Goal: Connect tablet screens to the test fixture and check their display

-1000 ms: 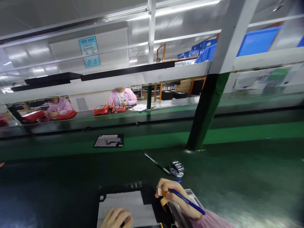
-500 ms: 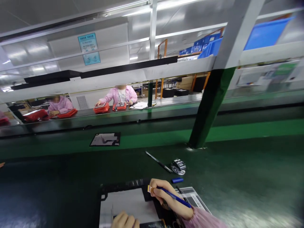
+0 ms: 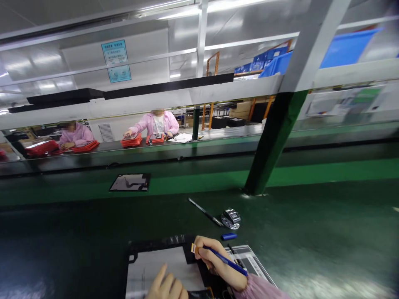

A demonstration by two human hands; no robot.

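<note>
In front of me lies a flat panel with a black border and a pale grey back (image 3: 162,257), like a tablet screen assembly. My right hand (image 3: 215,259) is closed over the panel's right side, with a blue pen (image 3: 226,261) held in it. A small orange-and-white flex cable end (image 3: 193,248) sticks out at its fingertips. At the bottom edge, my left hand (image 3: 168,287) is over the grey back, index finger stretched out and the other fingers bent. Nothing shows in it. Just right of it is a dark strip (image 3: 201,294), partly cut off by the frame.
Beyond the panel lie a blue pen cap (image 3: 229,236), a metal tally counter (image 3: 231,218) and a black-and-clear pen (image 3: 205,211). Another panel (image 3: 131,182) rests farther off. A green-and-black post (image 3: 264,153) rises at right. Two people in pink sit across, beside red stacks (image 3: 131,141).
My left hand has lifted its index finger from a curled pose to a stretched one. The right hand keeps its grip on the pen. The whole view has shifted slightly.
</note>
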